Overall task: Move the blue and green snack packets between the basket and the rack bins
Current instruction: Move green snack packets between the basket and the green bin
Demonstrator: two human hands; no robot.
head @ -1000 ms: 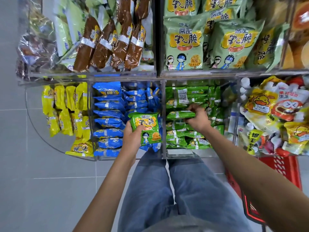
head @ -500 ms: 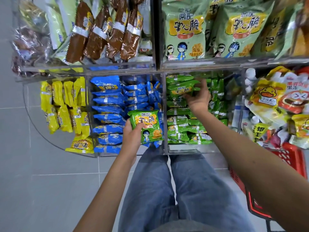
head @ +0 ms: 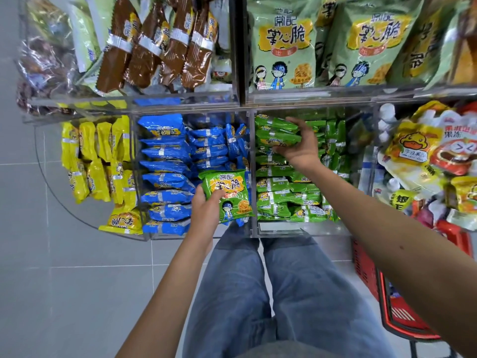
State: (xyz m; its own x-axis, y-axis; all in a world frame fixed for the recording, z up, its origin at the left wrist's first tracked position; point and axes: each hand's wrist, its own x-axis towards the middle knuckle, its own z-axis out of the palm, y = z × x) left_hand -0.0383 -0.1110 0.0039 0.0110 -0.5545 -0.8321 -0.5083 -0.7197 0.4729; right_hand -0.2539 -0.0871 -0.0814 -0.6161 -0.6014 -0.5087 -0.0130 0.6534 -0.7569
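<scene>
Green foil snack packet (head: 227,195), at frame centre over the clear acrylic bin (head: 191,235) of blue packets (head: 165,153), is gripped by the left hand (head: 206,211); the right hand (head: 300,148) clasps stacked green packets (head: 277,137) (upper centre) above their own bin.

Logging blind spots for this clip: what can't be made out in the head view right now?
Head view:
1. Red basket: contents mostly hidden by the right forearm and cut off by the frame edge.
2. Green packet stack in the right hand: count unclear, packets overlap edge-on.
3. Blue packets: near ones covered by the green packet the left hand holds.
</scene>
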